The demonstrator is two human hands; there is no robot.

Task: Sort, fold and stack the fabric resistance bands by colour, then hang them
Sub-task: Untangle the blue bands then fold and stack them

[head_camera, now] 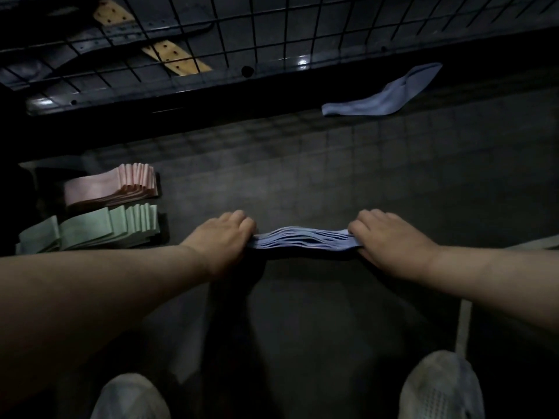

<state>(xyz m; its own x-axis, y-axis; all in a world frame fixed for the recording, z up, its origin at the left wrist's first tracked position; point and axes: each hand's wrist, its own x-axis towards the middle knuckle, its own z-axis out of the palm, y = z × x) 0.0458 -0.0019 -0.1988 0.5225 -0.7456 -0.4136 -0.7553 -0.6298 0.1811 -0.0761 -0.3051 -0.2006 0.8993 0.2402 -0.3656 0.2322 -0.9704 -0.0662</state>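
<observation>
Blue stack of folded bands (304, 241), edges in wavy layers, at centre, gripped at its ends by left hand (222, 237) and right hand (390, 237); pink stack (112, 187) and green stack (99, 228) at nine o'clock.

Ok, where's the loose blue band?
Head view, upper right: the loose blue band lies alone on the floor beside the wire rack, beyond the right hand gripping the blue stack.

Pink stack (112, 189), green stack (115, 226), blue stack (302, 240): three; loose band (381, 96): one.
</observation>
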